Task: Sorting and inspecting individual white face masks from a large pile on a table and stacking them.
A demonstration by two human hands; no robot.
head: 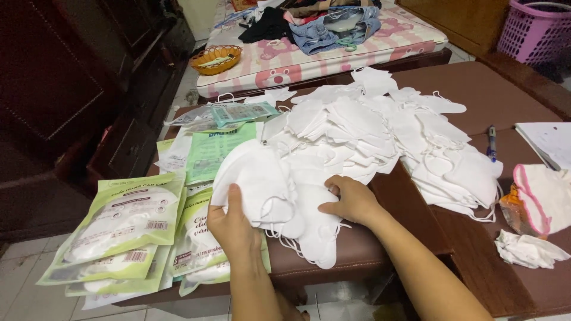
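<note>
Nearest the camera: two bare forearms, coming up from the bottom edge to a brown padded surface (523, 89).

Largest on it: a wide heap of white face masks (380, 134), spread from the middle to the right side. In front of the heap, a small stack of white masks (267, 184), lying at the near edge of the surface, partly over the green packages.

Left hand (235, 229): grip closed on the left edge of the small stack, thumb on top, fingers under. Right hand (351, 199): fingers curled, pressed down on the right part of the same stack; grip not fully closed, nothing lifted.

On the left side, sealed green-and-white mask packages (125, 229), overlapping, some hanging over the edge. Behind them, flat empty green bags (217, 148).

On the right, a white cloth with pink border (544, 196), a crumpled white tissue (526, 249) near it, a sheet of white paper (550, 142), then a blue pen (492, 142) just beside the heap.

Further back, a mattress with pink pattern (315, 56) carrying clothes, an orange basket (216, 58), a pink laundry basket (535, 30).
</note>
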